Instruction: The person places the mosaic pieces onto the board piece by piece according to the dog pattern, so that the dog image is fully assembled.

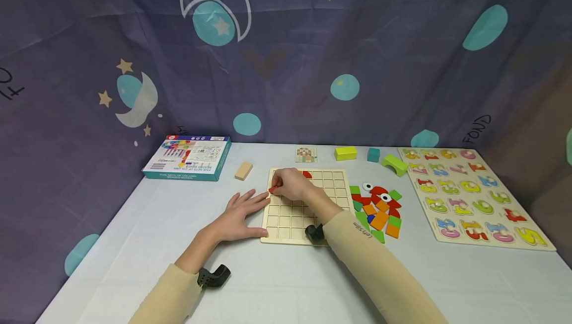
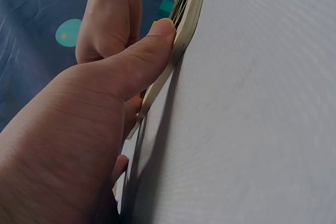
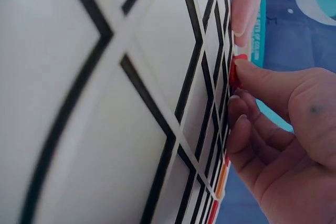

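Observation:
A wooden grid board (image 1: 283,220) lies on the table. My right hand (image 1: 292,185) reaches over its left side and pinches a small red tile (image 3: 234,72) between thumb and fingers, at a cell by the left edge. My left hand (image 1: 237,218) rests with spread, straight fingers beside that edge; its thumb (image 2: 149,45) touches the board's rim near the front corner, and its index fingertip lies close to the red tile. Another red piece (image 1: 307,174) sits in the board's top row. Part of the upper board is hidden behind my right hand.
Right of the board lies a loose pile of coloured tiles (image 1: 380,219) with two eye pieces. Behind stand a pattern card (image 1: 306,154), a yellow-green block (image 1: 345,153), a teal cube (image 1: 373,154) and a green arch (image 1: 395,164). A number puzzle (image 1: 484,200), box (image 1: 187,157) and wooden block (image 1: 244,170) flank these.

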`<action>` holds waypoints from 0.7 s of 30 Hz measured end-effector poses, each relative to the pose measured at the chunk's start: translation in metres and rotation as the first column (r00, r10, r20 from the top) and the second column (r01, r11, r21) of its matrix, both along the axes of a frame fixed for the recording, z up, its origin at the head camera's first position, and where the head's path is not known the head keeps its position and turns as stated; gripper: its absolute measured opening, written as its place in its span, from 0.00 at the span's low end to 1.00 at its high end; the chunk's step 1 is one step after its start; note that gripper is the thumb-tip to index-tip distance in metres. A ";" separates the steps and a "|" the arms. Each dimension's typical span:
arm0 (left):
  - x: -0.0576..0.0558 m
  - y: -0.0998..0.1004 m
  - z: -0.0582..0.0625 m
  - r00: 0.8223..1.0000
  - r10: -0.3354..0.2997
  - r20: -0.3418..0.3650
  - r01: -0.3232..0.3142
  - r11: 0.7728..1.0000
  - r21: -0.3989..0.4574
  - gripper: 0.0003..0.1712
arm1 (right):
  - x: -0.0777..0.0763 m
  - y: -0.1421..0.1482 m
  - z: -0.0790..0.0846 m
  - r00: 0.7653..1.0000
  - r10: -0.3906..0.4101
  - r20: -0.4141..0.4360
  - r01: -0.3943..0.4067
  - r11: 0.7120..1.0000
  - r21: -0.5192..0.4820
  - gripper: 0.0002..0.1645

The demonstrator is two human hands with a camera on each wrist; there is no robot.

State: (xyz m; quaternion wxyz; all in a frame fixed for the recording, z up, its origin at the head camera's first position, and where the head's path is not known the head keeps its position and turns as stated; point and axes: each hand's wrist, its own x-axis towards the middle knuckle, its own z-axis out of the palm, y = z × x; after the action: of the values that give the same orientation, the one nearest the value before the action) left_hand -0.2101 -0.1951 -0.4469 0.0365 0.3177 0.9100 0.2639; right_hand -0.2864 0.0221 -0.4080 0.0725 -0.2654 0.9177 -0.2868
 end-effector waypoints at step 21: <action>0.001 0.000 0.000 1.000 0.001 -0.003 -0.001 1.000 0.015 0.50 | -0.013 0.124 0.014 0.992 -0.097 0.083 0.101 0.994 -0.041 0.11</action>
State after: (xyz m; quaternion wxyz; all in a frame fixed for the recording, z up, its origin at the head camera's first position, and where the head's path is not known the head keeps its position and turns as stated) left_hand -0.2090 -0.1955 -0.4464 0.0327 0.3180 0.9081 0.2703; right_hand -0.2991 0.1461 -0.3944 0.0890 -0.2093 0.9193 -0.3211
